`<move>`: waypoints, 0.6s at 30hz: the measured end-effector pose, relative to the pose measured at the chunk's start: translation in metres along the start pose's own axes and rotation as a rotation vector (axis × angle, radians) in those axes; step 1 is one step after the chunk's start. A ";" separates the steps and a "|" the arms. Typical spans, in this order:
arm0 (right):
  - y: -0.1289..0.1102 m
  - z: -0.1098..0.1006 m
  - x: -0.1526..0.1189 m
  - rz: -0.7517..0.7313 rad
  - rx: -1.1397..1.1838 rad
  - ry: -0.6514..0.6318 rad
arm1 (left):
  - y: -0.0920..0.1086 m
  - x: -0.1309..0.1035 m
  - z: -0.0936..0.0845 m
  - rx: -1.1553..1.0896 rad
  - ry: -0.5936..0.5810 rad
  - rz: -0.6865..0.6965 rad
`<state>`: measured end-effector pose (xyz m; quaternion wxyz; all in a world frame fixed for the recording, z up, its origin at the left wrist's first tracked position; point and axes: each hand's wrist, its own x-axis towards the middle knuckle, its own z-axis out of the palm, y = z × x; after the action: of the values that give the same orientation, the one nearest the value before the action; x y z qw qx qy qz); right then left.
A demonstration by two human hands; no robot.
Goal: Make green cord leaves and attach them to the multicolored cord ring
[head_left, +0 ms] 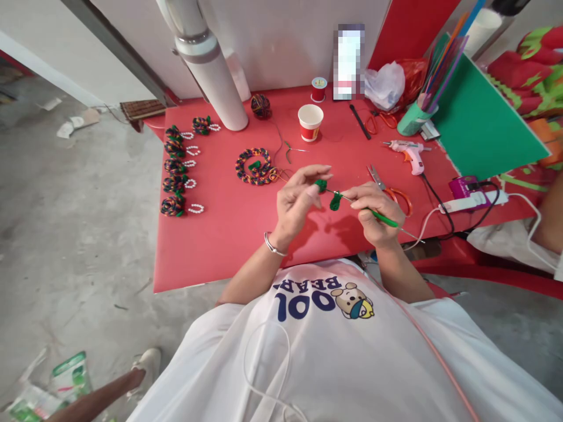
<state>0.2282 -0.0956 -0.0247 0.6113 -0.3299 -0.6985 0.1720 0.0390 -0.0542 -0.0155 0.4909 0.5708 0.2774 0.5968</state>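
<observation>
My right hand [380, 214] grips a crochet hook with a green handle [383, 218], its metal shaft pointing left. A small green crocheted piece [335, 201] hangs at the shaft, close to my right fingertips. My left hand [297, 202] is curled, with green crochet work [321, 186] between its thumb and fingers. Whether the two green parts are joined cannot be made out. Just beyond my left hand lies a multicoloured braided coil [254, 166] with a green bit in its middle. A yarn needle [299, 150] with green yarn rests farther back.
Several multicoloured crocheted pieces with white bead loops line the red table's left side [175, 166]. A paper cup [310, 122], yarn ball [261, 106] and white flask [215, 82] stand behind. Orange-handled scissors [398, 198], a pink glue gun [411, 153] and a power strip [472, 202] are at right.
</observation>
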 end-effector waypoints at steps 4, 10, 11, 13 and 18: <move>0.001 0.001 -0.001 -0.065 -0.084 0.047 | 0.002 -0.005 0.006 0.197 0.025 0.100; 0.001 0.007 -0.007 -0.023 -0.146 0.123 | 0.003 -0.004 0.009 0.224 0.021 0.065; 0.000 0.008 -0.007 -0.011 -0.140 0.123 | 0.003 -0.005 0.009 0.236 0.021 0.068; 0.000 0.012 -0.008 -0.001 -0.117 0.119 | 0.004 -0.006 0.008 0.243 0.041 0.057; 0.002 0.016 -0.010 0.023 -0.074 0.132 | 0.000 -0.002 -0.007 -0.043 0.045 -0.175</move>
<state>0.2138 -0.0982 -0.0363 0.6414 -0.3710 -0.6587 0.1308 0.0319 -0.0542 -0.0174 0.5469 0.5203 0.3244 0.5701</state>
